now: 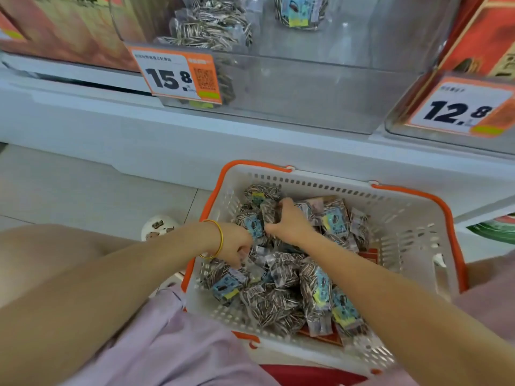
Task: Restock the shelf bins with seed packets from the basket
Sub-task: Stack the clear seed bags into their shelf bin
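Fingers (pixel 280 208) of the right hand (pixel 292 223) are curled round a seed packet (pixel 269 215) toward the far left corner of the basket (pixel 409 232), where it is gripped against the thumb. The left hand (pixel 237 245) is bent down at the basket's left edge, its fingers curled into the heap of seed packets (pixel 281 296); whether one is actually pinched there cannot be told.

The step in hand is judged to be the gathering of a handful for the clear bin (pixel 306 90), which is set on the shelf (pixel 83 118) beyond the basket's far edge and is marked by the 15.8 price tag (pixel 178 76). A cleaner grab would be had if packets were taken by their bodies rather than their slippery clear ends, and if clinging neighbours were shaken loose before the lift. Only a few packets are seen at the bin's left side, so room is judged ample.

The bin's high front wall must be cleared on the way in. Other stock is marked by the 12.8 price tag (pixel 459 110) at the right, which could be mistaken for the target. A gold bangle (pixel 218 238) is worn on the left wrist and might be snagged on the perforated basket wall.
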`<action>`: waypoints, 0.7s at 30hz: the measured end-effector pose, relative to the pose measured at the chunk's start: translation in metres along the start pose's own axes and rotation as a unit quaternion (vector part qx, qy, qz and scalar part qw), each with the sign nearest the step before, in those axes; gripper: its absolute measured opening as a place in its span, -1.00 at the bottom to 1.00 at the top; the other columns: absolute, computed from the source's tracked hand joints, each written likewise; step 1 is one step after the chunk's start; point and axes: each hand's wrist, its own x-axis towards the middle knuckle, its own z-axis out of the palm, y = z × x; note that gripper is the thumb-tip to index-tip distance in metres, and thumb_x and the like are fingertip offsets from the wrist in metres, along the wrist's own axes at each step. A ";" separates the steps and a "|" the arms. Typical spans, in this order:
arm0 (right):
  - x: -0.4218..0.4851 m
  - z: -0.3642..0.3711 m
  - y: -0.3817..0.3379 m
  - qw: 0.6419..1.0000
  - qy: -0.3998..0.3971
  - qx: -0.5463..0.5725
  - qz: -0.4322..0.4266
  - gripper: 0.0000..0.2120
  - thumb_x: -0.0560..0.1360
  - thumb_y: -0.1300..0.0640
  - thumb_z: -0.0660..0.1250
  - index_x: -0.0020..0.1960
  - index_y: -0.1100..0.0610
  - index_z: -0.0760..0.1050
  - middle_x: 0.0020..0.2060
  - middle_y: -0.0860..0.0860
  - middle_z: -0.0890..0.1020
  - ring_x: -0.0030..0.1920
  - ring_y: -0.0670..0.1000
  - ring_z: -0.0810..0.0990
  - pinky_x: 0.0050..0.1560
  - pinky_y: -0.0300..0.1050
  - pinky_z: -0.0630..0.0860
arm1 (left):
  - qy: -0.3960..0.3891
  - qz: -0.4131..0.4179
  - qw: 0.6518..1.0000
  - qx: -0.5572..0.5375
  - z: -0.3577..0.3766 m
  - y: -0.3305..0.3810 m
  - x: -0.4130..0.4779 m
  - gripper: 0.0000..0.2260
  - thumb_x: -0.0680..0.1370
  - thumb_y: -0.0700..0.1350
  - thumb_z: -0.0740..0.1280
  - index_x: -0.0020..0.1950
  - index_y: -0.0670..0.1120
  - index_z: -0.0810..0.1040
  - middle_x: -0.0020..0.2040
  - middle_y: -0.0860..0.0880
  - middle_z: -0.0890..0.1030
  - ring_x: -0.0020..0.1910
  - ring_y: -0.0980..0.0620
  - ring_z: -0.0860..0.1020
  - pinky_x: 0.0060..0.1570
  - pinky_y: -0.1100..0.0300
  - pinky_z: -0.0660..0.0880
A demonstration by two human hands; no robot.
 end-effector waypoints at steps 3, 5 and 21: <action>-0.012 -0.023 -0.001 0.989 0.004 0.147 -0.026 -0.48 0.46 0.10 0.37 0.34 0.12 0.25 0.04 -0.02 0.43 0.03 -0.02 0.45 -0.01 -0.14 0.38 | 0.022 0.005 0.999 -0.033 0.001 -0.005 0.002 -0.91 0.55 -0.17 0.27 -0.12 -0.07 0.38 -0.11 -0.03 0.45 -0.12 0.00 0.41 -0.10 0.15 0.38; -0.019 -0.038 -0.001 0.961 -0.039 0.271 -0.022 -0.51 0.46 0.15 0.34 0.34 0.14 0.29 0.06 0.01 0.47 0.09 0.03 0.47 0.08 -0.07 0.44 | 0.061 0.013 0.993 -0.100 -0.008 -0.009 -0.002 -0.81 0.57 -0.19 0.23 -0.20 -0.01 0.30 -0.18 0.00 0.41 -0.19 0.03 0.37 -0.16 0.20 0.34; -0.055 -0.045 0.017 0.826 -0.103 0.553 0.044 -0.28 0.25 0.20 0.56 0.32 0.06 0.34 0.17 0.09 0.60 0.22 0.16 0.54 0.25 0.35 0.39 | 0.259 0.025 0.908 -0.330 -0.051 0.001 -0.025 -0.86 0.63 0.01 0.11 0.01 -0.05 0.36 -0.20 0.03 0.39 -0.25 0.11 0.35 -0.23 0.28 0.30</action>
